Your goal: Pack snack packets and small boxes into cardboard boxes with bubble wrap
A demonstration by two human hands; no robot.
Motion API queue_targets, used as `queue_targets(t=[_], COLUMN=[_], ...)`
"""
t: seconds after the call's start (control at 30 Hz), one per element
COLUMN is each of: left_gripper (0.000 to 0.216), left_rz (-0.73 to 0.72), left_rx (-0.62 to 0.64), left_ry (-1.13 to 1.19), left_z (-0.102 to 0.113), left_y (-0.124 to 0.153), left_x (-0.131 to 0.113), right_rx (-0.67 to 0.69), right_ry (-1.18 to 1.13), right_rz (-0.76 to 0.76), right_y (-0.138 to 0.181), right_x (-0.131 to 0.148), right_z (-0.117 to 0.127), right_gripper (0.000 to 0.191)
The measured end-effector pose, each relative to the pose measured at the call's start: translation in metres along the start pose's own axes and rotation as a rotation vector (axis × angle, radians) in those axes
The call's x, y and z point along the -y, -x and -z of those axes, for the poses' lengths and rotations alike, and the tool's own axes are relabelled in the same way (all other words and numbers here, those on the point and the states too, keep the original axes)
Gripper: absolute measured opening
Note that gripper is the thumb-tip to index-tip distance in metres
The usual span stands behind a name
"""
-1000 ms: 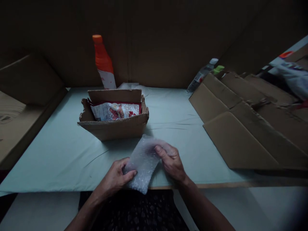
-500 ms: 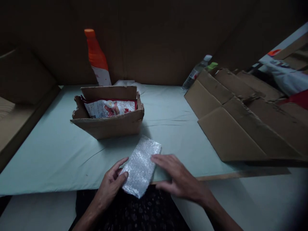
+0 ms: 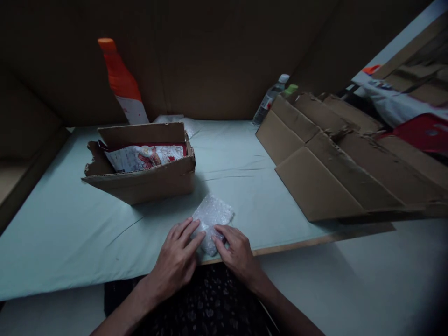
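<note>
A clear bubble-wrap bag [image 3: 214,211] lies at the table's front edge, its near end folded over towards the far side. My left hand [image 3: 178,252] has its fingertips and thumb on the left edge of that fold, holding it down. From the right, my right hand [image 3: 236,252] pinches the folded part between thumb and fingers. Beyond the hands, to the left, an open cardboard box [image 3: 161,186] holds a printed white packet [image 3: 140,157]. Whether anything is inside the bubble wrap cannot be made out.
Behind the box leans an orange-and-white bottle [image 3: 122,86]. Several cardboard boxes [image 3: 315,182] stand tilted on the right, with a clear bottle [image 3: 269,100] behind them. Cardboard walls [image 3: 210,60] enclose the pale green table cover [image 3: 234,158]. A red item [image 3: 422,133] lies at far right.
The bubble-wrap bag was flat and hung over the front edge; its near end is now folded up on the table. My right hand has closed on it, and my left hand has turned palm down.
</note>
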State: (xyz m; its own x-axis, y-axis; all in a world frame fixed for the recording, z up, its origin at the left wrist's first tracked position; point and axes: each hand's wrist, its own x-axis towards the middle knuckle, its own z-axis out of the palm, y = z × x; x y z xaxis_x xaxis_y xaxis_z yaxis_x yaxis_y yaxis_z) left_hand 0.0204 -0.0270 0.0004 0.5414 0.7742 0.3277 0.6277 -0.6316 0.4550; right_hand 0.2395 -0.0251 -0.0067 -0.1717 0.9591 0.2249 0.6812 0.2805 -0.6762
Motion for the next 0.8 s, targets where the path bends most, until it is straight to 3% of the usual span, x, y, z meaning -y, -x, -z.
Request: queue_targets(t=[0.13, 0.27, 0.37, 0.47, 0.63, 0.8], left_gripper=[0.046, 0.028, 0.024, 0.019, 0.017, 0.017], left_rz=[0.011, -0.026, -0.045, 0.024, 0.162, 0.222], left_rx=[0.064, 0.012, 0.055, 0.105, 0.025, -0.088], left_ry=[-0.15, -0.121, 0.054, 0.17, -0.043, -0.096], left_z=[-0.014, -0.009, 0.003, 0.009, -0.008, -0.019], left_y=[-0.012, -0.018, -0.021, -0.024, -0.035, -0.041], left_x=[0.009, 0.01, 0.006, 0.004, 0.013, 0.018], right_rx=[-0.139, 0.044, 0.083, 0.067, -0.031, 0.075], right_ry=[0.124, 0.12, 0.015, -0.095, 0.086, 0.212], right_rz=[0.124, 0.254, 0.205, 0.111, 0.242, 0.361], right_y=[0.01, 0.016, 0.012, 0.005, -0.003, -0.007], right_x=[0.005, 0.015, 0.016, 0.008, 0.003, 0.004], right_z=[0.01, 0.008, 0.003, 0.006, 0.017, 0.006], right_gripper=[0.031, 0.036, 0.022, 0.017, 0.029, 0.042])
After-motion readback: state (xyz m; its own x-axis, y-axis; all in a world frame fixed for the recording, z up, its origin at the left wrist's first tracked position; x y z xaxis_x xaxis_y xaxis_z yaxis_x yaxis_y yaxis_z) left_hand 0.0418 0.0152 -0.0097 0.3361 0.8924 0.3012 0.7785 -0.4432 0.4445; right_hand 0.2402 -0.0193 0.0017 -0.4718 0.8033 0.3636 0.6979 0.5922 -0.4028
